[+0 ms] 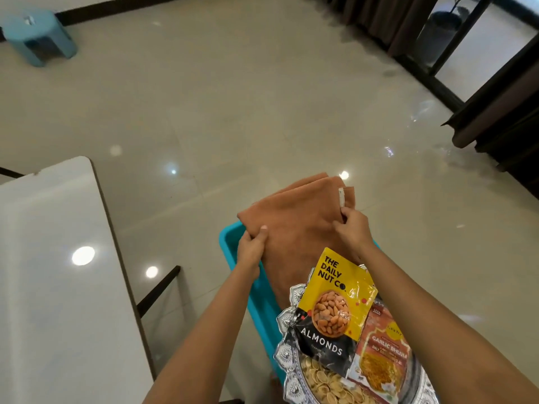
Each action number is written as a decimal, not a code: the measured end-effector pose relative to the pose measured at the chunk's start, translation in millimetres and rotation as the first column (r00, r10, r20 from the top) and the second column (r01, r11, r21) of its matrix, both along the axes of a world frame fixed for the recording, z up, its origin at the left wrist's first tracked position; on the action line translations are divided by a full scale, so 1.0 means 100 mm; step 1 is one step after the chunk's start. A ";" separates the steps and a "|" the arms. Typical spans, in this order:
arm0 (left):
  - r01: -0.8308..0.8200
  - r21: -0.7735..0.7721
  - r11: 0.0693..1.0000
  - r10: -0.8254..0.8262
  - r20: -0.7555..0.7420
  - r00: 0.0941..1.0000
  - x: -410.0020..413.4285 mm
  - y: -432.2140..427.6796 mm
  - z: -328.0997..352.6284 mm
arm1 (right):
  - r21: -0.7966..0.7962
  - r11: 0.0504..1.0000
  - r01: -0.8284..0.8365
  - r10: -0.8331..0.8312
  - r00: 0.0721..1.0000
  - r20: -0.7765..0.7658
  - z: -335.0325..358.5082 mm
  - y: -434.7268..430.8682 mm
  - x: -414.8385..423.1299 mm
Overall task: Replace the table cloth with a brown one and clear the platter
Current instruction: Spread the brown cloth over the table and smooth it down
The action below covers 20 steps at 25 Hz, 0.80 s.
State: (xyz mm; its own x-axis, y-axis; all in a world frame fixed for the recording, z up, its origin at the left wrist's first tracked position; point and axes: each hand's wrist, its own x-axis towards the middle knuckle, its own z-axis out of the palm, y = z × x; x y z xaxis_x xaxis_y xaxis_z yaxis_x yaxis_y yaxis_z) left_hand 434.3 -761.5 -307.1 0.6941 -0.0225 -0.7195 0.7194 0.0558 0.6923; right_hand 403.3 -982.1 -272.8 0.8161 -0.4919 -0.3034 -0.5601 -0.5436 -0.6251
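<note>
A folded brown cloth (297, 217) lies over the far end of a turquoise tub (233, 252). My left hand (251, 246) grips its near left corner, thumb on top. My right hand (351, 228) pinches the right edge beside a white label. Nearer to me, an ornate silver platter (287, 357) sits on the tub. It carries a yellow and black almonds packet (329, 310), an orange garlic bhujia packet (382, 354) and a clear bag of pale shell-shaped snacks (323, 386). The white table (58, 272) at left is bare, with no cloth on it.
Glossy beige tiled floor (233, 112) spreads ahead. A small light-blue plastic stool (38, 36) stands at the far left. Dark curtains (408, 21) and a glass door frame line the far right. A dark frame bar (159, 290) shows beside the table's edge.
</note>
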 end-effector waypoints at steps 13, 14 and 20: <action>0.152 -0.295 0.943 0.072 0.630 0.773 -0.47 1.14 3.30 | 0.175 0.979 0.109 -0.202 0.681 0.704 2.92 1.18 -0.28; 0.144 -0.291 0.946 0.094 0.670 0.736 -0.58 1.36 3.58 | 0.211 0.974 0.080 -0.213 0.639 0.739 3.24 1.40 -0.33; 0.071 -0.249 0.966 0.165 0.804 0.571 -1.42 2.71 4.85 | 0.258 0.954 -0.154 -0.158 0.475 0.866 4.44 2.77 -0.76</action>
State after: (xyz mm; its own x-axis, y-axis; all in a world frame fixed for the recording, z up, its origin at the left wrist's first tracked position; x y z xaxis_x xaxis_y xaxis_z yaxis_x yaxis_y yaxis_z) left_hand 292.2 -490.5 177.7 0.9833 -0.0500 0.1751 -0.1513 0.3106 0.9384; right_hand 327.0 -704.7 171.5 0.7263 -0.5203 0.4493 0.3592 -0.2700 -0.8933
